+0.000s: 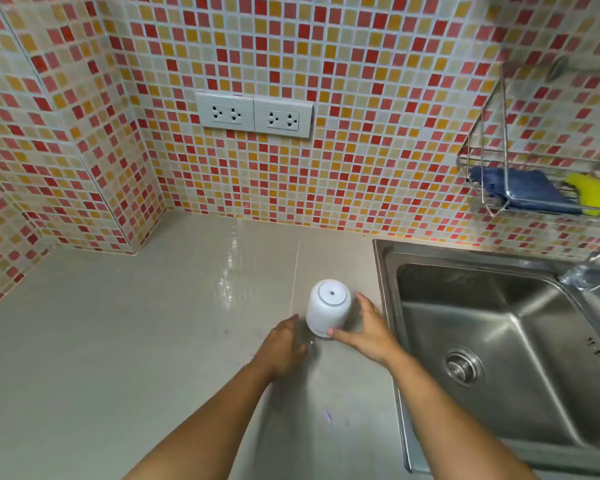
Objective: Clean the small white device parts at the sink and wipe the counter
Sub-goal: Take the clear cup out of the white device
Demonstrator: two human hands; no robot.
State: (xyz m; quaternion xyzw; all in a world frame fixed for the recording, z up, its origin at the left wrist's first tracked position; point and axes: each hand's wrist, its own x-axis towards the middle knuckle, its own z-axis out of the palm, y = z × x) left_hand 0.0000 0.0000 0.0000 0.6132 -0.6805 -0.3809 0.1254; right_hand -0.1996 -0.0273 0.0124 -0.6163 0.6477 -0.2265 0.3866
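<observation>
Now both hands flank the white device (329, 308) on the counter (118, 341) — right hand (368, 329) touching.

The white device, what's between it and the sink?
In the head view, the right hand sits between the white device and the sink, over bare counter.

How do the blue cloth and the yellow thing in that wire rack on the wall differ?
The blue cloth is dark, folded and lies on the left side of the wire rack; the yellow item is bright, looks like a sponge, and sits on the right, partly cut off by the picture's edge. The cloth shows more area. Both rest in the same rack above the sink.
</observation>
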